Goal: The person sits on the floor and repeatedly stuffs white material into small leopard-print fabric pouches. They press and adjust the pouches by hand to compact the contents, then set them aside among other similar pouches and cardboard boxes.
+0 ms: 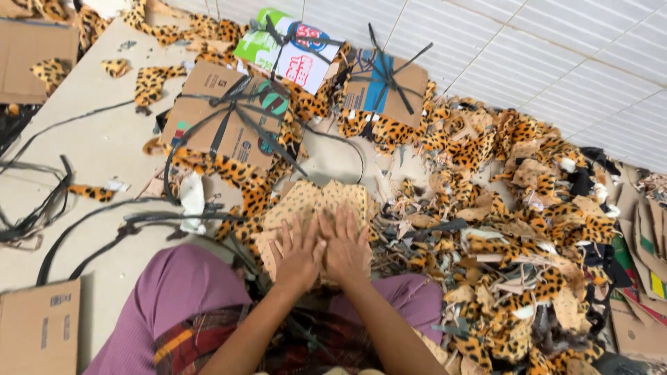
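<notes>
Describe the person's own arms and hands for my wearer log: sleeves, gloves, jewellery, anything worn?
Both forearms are bare: no sleeves reach into view. The left hand and right hand wear no gloves, and no rings, watch or bracelet can be made out. Fingers are uncovered. Below the arms, the person wears mauve trousers and a dark red plaid cloth with a yellow stripe across the lap.

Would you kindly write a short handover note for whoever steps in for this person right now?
Left hand: open, palm flat on the stack of tan spotted pieces in front of the knees.
Right hand: open, flat on the same stack, beside the left.
Things: three tied cardboard bundles lie beyond the stack; a big heap of leopard-print scraps lies to the right; loose black straps lie on the floor to the left.
Done: three bundles are strapped.
Left: the stack under the hands is not tied; the heap looks unsorted.
</notes>
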